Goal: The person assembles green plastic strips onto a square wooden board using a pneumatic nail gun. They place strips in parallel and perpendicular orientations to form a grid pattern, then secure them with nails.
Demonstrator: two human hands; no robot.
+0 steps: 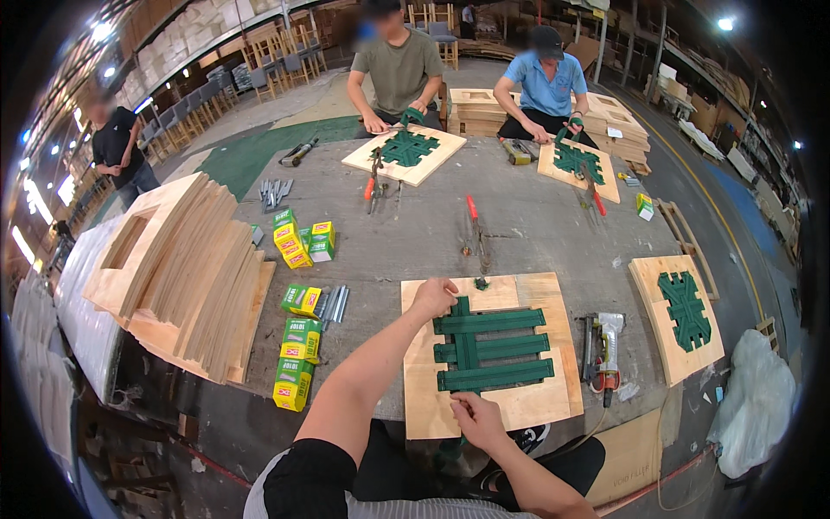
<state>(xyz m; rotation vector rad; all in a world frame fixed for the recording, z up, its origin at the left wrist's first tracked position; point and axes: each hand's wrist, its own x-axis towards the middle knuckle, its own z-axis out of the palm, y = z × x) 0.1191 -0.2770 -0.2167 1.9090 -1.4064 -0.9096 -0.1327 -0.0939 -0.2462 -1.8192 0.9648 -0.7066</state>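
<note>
In front of me a square plywood panel (564,342) lies on the table. Three green webbing straps (497,349) run sideways across its opening, and one upright green webbing strap (462,329) crosses them near their left ends. My left hand (434,297) is closed at the far end of the upright strap, fingertips pressed together on it. At the near edge of the panel, my right hand (478,420) pinches the lower end of that strap. A small dark green scrap (482,284) sits at the panel's far edge. More green webbing hangs below the near edge, partly hidden.
A staple gun (609,350) lies right of the panel, red-handled pliers (475,227) beyond it. Staple boxes (299,339) and plywood panels (173,277) stand at left. A webbed panel (683,316) lies at right. Two co-workers (398,73) handle webbed panels across the table.
</note>
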